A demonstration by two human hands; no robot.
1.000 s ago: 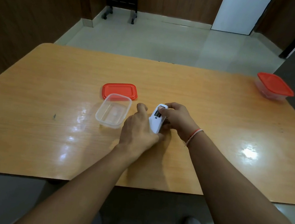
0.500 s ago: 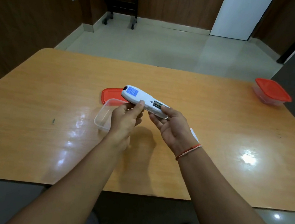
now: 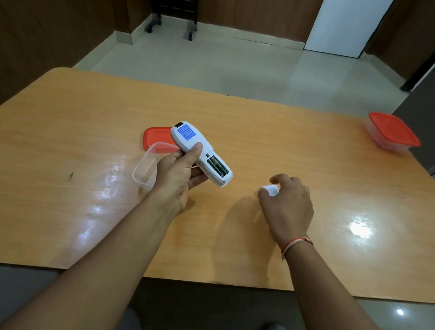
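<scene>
Gripping the white remote (image 3: 190,145) above the table (image 3: 49,144), the left hand (image 3: 175,178) shows its open battery bay (image 3: 217,166); the blue label (image 3: 186,132) has unreadable print, and the right hand (image 3: 288,205) pinches a small white piece (image 3: 270,190), perhaps the cover. Beyond: clear tub (image 3: 144,168), red lid (image 3: 155,138), far-right lidded box (image 3: 391,132).

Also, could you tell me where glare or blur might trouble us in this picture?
Head view: lamp glare on the table right of the right hand; the small white piece it pinches is blurred; the remote in the left hand is sharp; table edges bow.
</scene>
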